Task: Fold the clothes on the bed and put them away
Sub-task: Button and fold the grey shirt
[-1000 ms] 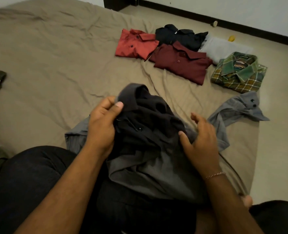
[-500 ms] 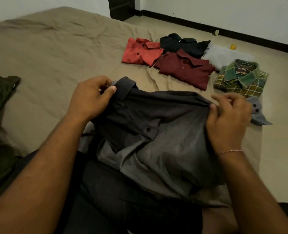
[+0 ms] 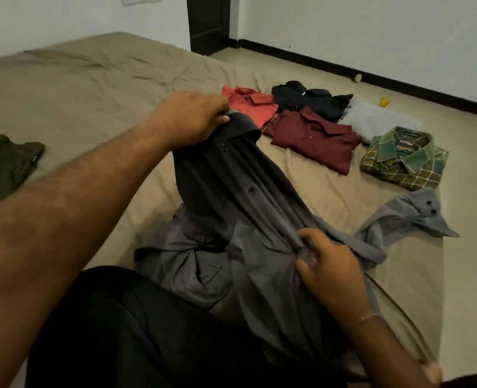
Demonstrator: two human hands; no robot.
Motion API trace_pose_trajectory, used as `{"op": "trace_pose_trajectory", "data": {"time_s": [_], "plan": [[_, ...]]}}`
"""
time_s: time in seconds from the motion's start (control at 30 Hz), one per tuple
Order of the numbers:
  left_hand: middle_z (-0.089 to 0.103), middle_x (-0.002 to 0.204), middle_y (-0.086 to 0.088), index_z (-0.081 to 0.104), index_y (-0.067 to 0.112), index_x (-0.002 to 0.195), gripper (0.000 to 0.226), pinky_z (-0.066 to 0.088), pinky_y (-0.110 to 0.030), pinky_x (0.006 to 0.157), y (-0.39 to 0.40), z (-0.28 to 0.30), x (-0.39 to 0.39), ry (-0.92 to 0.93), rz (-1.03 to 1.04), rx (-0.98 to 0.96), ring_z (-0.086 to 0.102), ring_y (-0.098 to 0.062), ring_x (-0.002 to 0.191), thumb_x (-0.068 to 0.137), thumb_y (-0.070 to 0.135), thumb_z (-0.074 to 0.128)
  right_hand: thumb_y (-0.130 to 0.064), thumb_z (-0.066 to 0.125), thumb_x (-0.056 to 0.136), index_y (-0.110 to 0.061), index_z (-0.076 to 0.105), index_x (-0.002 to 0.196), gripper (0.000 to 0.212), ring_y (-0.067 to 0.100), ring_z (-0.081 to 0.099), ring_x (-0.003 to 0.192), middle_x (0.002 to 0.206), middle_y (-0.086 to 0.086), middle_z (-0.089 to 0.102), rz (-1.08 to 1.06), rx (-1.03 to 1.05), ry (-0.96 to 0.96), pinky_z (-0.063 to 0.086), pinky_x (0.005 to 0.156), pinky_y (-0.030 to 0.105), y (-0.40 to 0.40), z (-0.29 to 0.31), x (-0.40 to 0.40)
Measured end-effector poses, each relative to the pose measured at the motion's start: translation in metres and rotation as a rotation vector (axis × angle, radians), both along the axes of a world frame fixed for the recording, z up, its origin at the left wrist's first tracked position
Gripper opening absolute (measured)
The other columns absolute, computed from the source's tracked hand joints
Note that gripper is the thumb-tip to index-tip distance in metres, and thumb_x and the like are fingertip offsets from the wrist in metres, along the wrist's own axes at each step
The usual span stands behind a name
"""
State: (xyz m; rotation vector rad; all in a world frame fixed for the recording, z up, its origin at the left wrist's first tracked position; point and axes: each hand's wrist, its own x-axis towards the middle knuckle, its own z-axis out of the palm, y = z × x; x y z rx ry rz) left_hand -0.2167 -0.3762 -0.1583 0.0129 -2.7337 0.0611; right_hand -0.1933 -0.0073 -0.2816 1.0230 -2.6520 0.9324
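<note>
Your left hand [image 3: 192, 119] grips the collar of the grey shirt [image 3: 248, 219], your right hand [image 3: 327, 264] pinches its placket — soft, limp cloth stretched between them, so hold seams.

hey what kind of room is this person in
Most likely a bedroom: a person sits on a bed with a tan sheet, folded shirts are laid out on it, and a dark doorway breaks the plain white wall.

Dark door [image 3: 208, 22] at far wall; yellow object [image 3: 384, 101] and small roll [image 3: 357, 77] on floor [image 3: 469, 175].
</note>
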Motion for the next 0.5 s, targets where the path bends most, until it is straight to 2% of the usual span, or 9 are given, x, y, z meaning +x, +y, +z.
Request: {"op": "trace_pose_trajectory", "data": {"time_s": [0.07, 0.13, 0.2, 0.23, 0.3, 0.33, 0.37, 0.43, 0.5], "plan": [[0.065, 0.115, -0.016, 0.059, 0.015, 0.116, 0.023, 0.046, -0.046, 0.082, -0.001, -0.007, -0.020, 0.004, 0.036, 0.055, 0.060, -0.040, 0.105, 0.102, 0.034, 0.055, -0.007, 0.077, 0.074, -0.023, 0.066, 0.116, 0.046, 0.022, 0.062, 0.059, 0.068, -0.018, 0.046, -0.048, 0.028, 0.111, 0.045, 0.061, 0.033, 0.013, 0.020, -0.012], [0.058, 0.126, -0.018, 0.055, 0.011, 0.131, 0.039, 0.048, -0.051, 0.096, 0.008, -0.020, -0.033, -0.014, 0.181, 0.091, 0.053, -0.040, 0.117, 0.095, 0.025, 0.061, -0.016, 0.077, 0.079, -0.025, 0.061, 0.129, 0.054, 0.028, 0.068, 0.080, 0.083, -0.009, 0.058, -0.125, 0.183, 0.060, 0.051, 0.075, 0.043, 0.020, 0.023, -0.029], [0.055, 0.127, -0.019, 0.056, 0.008, 0.131, 0.047, 0.047, -0.054, 0.100, 0.030, -0.042, -0.031, 0.029, 0.256, 0.171, 0.050, -0.041, 0.119, 0.086, 0.022, 0.058, -0.032, 0.075, 0.086, -0.028, 0.052, 0.140, 0.059, 0.023, 0.064, 0.106, 0.113, -0.004, 0.062, -0.150, 0.260, -0.040, 0.053, 0.089, 0.045, 0.025, 0.016, -0.035], [0.057, 0.124, -0.017, 0.060, 0.009, 0.124, 0.042, 0.048, -0.054, 0.098, 0.048, -0.057, -0.021, 0.074, 0.199, 0.247, 0.052, -0.039, 0.116, 0.085, 0.025, 0.055, -0.035, 0.073, 0.089, -0.029, 0.051, 0.140, 0.056, 0.017, 0.061, 0.110, 0.120, -0.006, 0.060, -0.147, 0.198, -0.082, 0.053, 0.092, 0.042, 0.028, 0.007, -0.034], [0.062, 0.118, -0.008, 0.063, 0.015, 0.117, 0.034, 0.049, -0.050, 0.094, 0.092, -0.087, 0.013, 0.077, -0.016, 0.344, 0.056, -0.031, 0.110, 0.089, 0.033, 0.053, -0.036, 0.070, 0.095, -0.028, 0.057, 0.133, 0.041, 0.007, 0.061, 0.102, 0.114, -0.010, 0.061, -0.194, -0.021, -0.216, 0.052, 0.089, 0.032, 0.031, -0.003, -0.029], [0.062, 0.120, -0.003, 0.062, 0.020, 0.120, 0.036, 0.049, -0.048, 0.093, 0.113, -0.101, 0.035, -0.008, -0.105, 0.340, 0.056, -0.026, 0.111, 0.092, 0.041, 0.053, -0.037, 0.068, 0.096, -0.029, 0.059, 0.130, 0.035, 0.005, 0.062, 0.095, 0.106, -0.011, 0.064, -0.215, -0.093, -0.330, 0.053, 0.085, 0.031, 0.031, -0.007, -0.029], [0.059, 0.127, 0.000, 0.058, 0.024, 0.128, 0.045, 0.048, -0.046, 0.094, 0.132, -0.115, 0.058, -0.133, -0.167, 0.275, 0.054, -0.024, 0.116, 0.093, 0.053, 0.053, -0.039, 0.068, 0.097, -0.029, 0.062, 0.124, 0.030, 0.004, 0.063, 0.088, 0.098, -0.011, 0.067, -0.203, -0.101, -0.432, 0.053, 0.081, 0.031, 0.031, -0.016, -0.029], [0.046, 0.146, 0.001, 0.047, 0.030, 0.143, 0.067, 0.043, -0.045, 0.105, 0.151, -0.139, 0.088, -0.374, -0.191, 0.075, 0.042, -0.022, 0.133, 0.089, 0.069, 0.051, -0.038, 0.071, 0.095, -0.028, 0.068, 0.100, 0.012, 0.003, 0.063, 0.076, 0.081, -0.009, 0.068, -0.149, 0.022, -0.449, 0.053, 0.073, 0.033, 0.032, -0.029, -0.029], [0.042, 0.149, 0.000, 0.050, 0.031, 0.141, 0.056, 0.038, -0.044, 0.107, 0.147, -0.151, 0.087, -0.447, -0.147, -0.031, 0.038, -0.025, 0.137, 0.092, 0.058, 0.056, -0.029, 0.072, 0.095, -0.025, 0.067, 0.082, 0.015, 0.003, 0.061, 0.068, 0.070, -0.008, 0.066, -0.185, -0.010, -0.431, 0.048, 0.069, 0.031, 0.028, -0.036, -0.033]]}}
